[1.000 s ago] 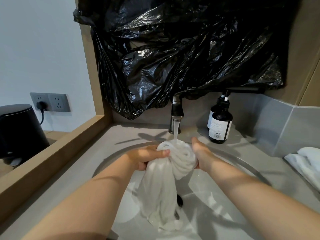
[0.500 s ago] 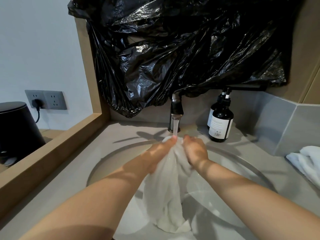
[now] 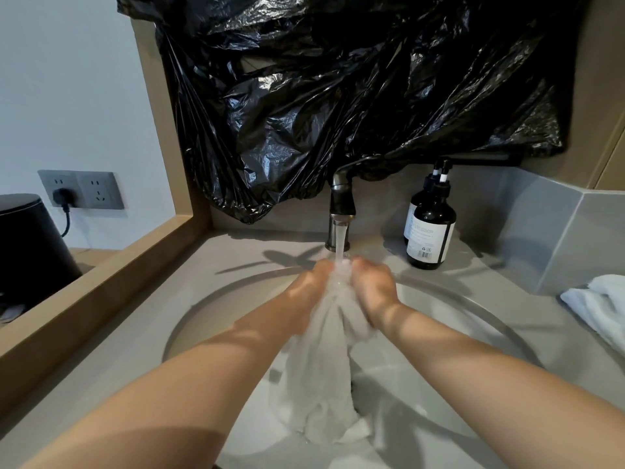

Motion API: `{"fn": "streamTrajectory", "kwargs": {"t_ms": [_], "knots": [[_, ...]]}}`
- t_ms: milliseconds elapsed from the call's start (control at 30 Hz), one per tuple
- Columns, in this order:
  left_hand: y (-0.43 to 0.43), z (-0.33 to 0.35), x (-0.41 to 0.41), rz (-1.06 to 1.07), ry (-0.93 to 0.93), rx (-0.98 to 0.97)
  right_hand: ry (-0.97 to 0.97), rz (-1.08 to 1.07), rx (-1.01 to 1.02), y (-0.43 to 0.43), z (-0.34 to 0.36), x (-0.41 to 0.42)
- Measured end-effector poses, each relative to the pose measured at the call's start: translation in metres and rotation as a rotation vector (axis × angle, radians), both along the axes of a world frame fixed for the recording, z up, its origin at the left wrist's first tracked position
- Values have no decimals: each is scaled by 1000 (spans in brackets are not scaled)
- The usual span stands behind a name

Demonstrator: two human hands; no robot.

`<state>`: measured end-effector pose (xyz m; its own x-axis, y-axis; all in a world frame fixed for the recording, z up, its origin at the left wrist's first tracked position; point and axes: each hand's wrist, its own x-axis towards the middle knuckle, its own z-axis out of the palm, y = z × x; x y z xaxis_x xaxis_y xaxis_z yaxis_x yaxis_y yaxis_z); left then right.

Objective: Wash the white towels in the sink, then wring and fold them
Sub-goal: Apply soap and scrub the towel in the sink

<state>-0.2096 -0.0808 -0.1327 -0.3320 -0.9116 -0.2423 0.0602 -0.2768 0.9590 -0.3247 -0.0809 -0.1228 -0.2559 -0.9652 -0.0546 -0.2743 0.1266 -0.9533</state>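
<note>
Left hand [image 3: 313, 282] and right hand [image 3: 373, 287] have drawn together since a second ago, bunching the top of the white towel [image 3: 328, 367] directly under the water stream [image 3: 342, 242]. Both hands grip the cloth with curled fingers. A crinkled, glossy black plastic sheet [image 3: 338, 96] hangs over the back edge of the smooth grey counter [image 3: 135, 333]. In the middle of the counter is the round sink [image 3: 203, 316], and the limp, wet towel hangs into it. Spare white towels [image 3: 602, 306] lie at the counter's right edge. Dark pump bottles [image 3: 429, 228] stand at the back edge, right of the metal faucet [image 3: 341, 211].
</note>
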Motion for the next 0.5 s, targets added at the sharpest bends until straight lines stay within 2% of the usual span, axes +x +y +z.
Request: {"fn": "streamTrajectory", "kwargs": {"t_ms": [33, 100, 233, 300, 400, 500], "knots": [[0, -1, 0, -9, -13, -4, -82, -7, 54, 1, 1, -3], [5, 0, 2, 55, -4, -42, -117, -38, 84, 4, -1, -2], [4, 3, 6, 350, -49, -102, 90, 20, -96, 19, 3, 22], [4, 5, 8, 377, -66, -131, 204, 33, -158, 21, 2, 30], [6, 9, 2, 290, -82, -118, 220, 22, -114, 9, 5, 16], [10, 12, -8, 17, -35, 21, 204, -32, 92, -3, 11, -9]]}}
